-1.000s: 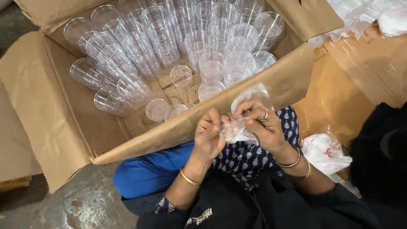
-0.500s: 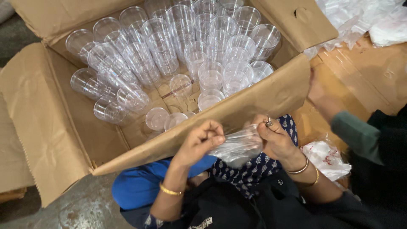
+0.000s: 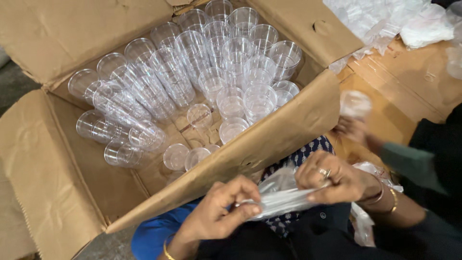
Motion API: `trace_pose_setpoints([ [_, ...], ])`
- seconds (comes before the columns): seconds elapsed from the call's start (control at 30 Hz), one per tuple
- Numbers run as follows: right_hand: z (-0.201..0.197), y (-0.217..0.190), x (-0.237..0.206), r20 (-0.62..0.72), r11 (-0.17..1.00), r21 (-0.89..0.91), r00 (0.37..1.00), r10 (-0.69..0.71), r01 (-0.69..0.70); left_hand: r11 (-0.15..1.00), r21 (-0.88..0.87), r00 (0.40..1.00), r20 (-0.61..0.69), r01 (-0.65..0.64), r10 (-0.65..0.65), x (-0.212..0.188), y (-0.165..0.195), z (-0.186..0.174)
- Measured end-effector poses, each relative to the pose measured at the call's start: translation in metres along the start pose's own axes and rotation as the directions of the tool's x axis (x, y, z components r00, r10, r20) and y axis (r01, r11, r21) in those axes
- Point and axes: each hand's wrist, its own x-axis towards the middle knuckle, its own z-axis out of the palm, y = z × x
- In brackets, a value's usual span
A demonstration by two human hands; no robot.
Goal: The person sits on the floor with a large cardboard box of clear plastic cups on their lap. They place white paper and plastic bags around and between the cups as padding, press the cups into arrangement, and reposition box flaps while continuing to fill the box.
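My left hand [image 3: 221,209] and my right hand [image 3: 332,180] both pinch a clear plastic bag [image 3: 281,197], stretched flat between them just in front of the near flap of an open cardboard box [image 3: 269,144]. The box holds several stacks of clear plastic cups [image 3: 192,82], some lying on their sides, some upright. At the right, another person's hand [image 3: 353,130] holds a clear plastic cup [image 3: 355,103] above the brown cardboard.
A heap of clear plastic bags [image 3: 385,21] lies at the top right on flattened cardboard [image 3: 414,77]. More crumpled plastic [image 3: 370,173] sits by my right wrist. The other person's dark sleeve [image 3: 418,163] reaches in from the right. Grey floor [image 3: 14,82] shows at left.
My hands have drawn the plastic bag out flat and lowered it. The other person's hand has come in from the right, now holding a cup.
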Motion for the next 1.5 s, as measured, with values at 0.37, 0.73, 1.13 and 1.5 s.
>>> trace_pose_setpoints([
  [0.37,-0.129,0.152,0.032,-0.781,0.674,-0.403,0.616,0.099,-0.619,0.949,0.197,0.766,-0.639,0.248,-0.068,0.142,-0.151,-0.071],
  [0.73,-0.177,0.245,0.048,-0.735,0.103,-0.676,0.677,-0.035,-0.729,0.75,-0.287,0.676,-0.323,0.597,-0.662,0.211,-0.268,-0.062],
  [1.13,-0.164,0.239,0.06,-0.836,0.172,-0.534,0.547,0.041,-0.828,0.78,-0.336,0.751,-0.245,0.528,-0.613,0.219,-0.244,-0.05],
  [1.5,-0.131,0.174,0.045,-0.745,0.569,-0.597,0.654,-0.131,-0.566,0.873,-0.466,0.763,-0.51,0.143,-0.398,0.198,-0.181,-0.051],
])
